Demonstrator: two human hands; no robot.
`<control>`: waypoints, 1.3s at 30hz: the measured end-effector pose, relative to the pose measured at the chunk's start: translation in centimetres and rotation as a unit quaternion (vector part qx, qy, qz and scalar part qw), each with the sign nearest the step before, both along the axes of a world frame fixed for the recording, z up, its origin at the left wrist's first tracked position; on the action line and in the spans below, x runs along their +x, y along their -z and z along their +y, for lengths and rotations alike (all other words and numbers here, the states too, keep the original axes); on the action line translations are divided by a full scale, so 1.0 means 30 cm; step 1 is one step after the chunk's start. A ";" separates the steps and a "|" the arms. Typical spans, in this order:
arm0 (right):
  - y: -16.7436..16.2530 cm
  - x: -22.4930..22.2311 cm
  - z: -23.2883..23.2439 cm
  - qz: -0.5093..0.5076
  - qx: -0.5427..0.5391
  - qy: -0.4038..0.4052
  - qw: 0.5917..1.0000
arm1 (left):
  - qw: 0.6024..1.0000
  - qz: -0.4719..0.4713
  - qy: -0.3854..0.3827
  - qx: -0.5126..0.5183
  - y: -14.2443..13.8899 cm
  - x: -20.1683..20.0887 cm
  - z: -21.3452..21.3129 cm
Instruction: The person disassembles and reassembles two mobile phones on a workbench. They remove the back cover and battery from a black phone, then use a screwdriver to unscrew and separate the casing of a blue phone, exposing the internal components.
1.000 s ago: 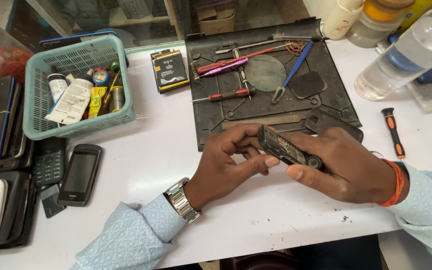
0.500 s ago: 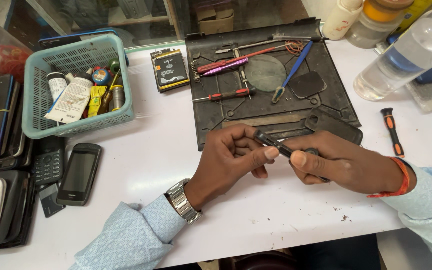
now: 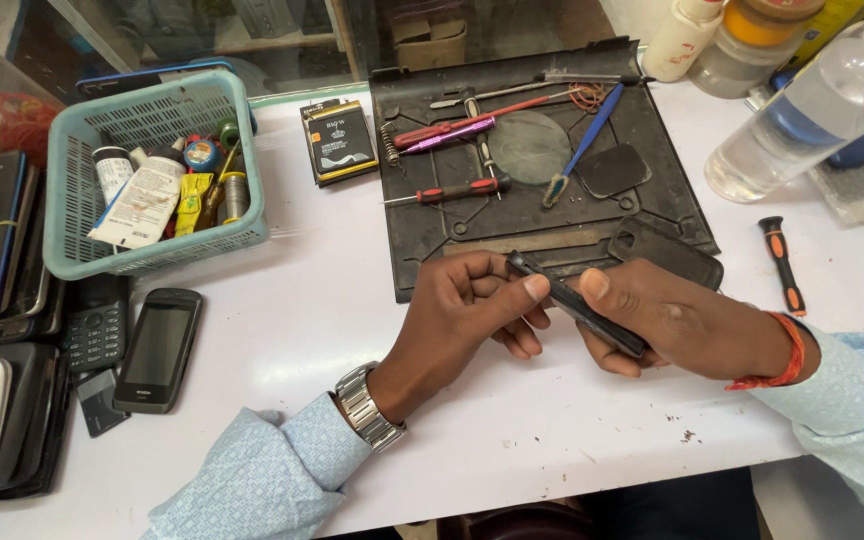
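Two hands meet over the near edge of the black work mat (image 3: 652,190), and much of what they hold is covered. The thing is a slim dark phone (image 3: 577,303), seen edge-on and tilted, so its face cannot be made out; its lower end disappears into the right hand (image 3: 672,325). Whether it is a whole phone or only a shell is hard to tell.

The left hand (image 3: 462,310) pinches the phone's upper end between thumb and curled fingers, the fingers closed around it. The right hand wraps the lower part, its thumb pressed on the top edge and its fingers folded beneath, mostly out of sight. Both grips are closed on the phone, which is lifted just off the mat's near edge.

On the mat lie a red-handled screwdriver (image 3: 457,190), a blue tool (image 3: 582,140) and a dark back cover (image 3: 667,255), the cover just beyond the right hand. Left of the mat sit a flat battery (image 3: 337,140) and, farther left, a teal basket (image 3: 67,230) of small bottles. Right of the mat lies an orange-and-black screwdriver (image 3: 782,262). Bottles beyond the mat's far right corner are cut off by the frame.
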State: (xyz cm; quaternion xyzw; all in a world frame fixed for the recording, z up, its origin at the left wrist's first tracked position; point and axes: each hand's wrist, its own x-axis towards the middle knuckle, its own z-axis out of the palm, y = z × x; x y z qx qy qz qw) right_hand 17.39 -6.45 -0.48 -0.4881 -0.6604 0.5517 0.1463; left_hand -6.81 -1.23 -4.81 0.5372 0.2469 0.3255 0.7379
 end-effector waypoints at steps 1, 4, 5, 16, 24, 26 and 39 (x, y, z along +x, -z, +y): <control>0.001 0.002 0.000 0.000 -0.003 -0.003 1.000 | 1.000 -0.001 0.004 -0.010 0.002 -0.001 0.001; 0.000 -0.004 0.002 0.014 0.011 0.014 1.000 | 1.000 0.013 0.020 0.000 -0.001 0.002 0.000; -0.005 -0.007 0.001 0.012 0.010 0.013 1.000 | 1.000 0.015 0.016 0.015 -0.006 0.005 -0.004; -0.099 -0.027 0.000 0.139 0.004 0.120 0.983 | 0.973 0.178 -0.004 0.150 -0.113 0.094 -0.045; -0.064 0.009 0.006 0.127 0.058 0.133 0.981 | 0.987 -0.057 0.072 0.130 -0.053 0.156 -0.049; -0.053 0.003 0.007 0.117 0.061 0.128 0.983 | 0.987 -0.068 0.056 0.136 -0.025 0.154 -0.058; -0.027 -0.029 0.034 0.151 0.015 0.107 0.983 | 0.989 -0.050 0.044 0.130 0.019 0.123 -0.048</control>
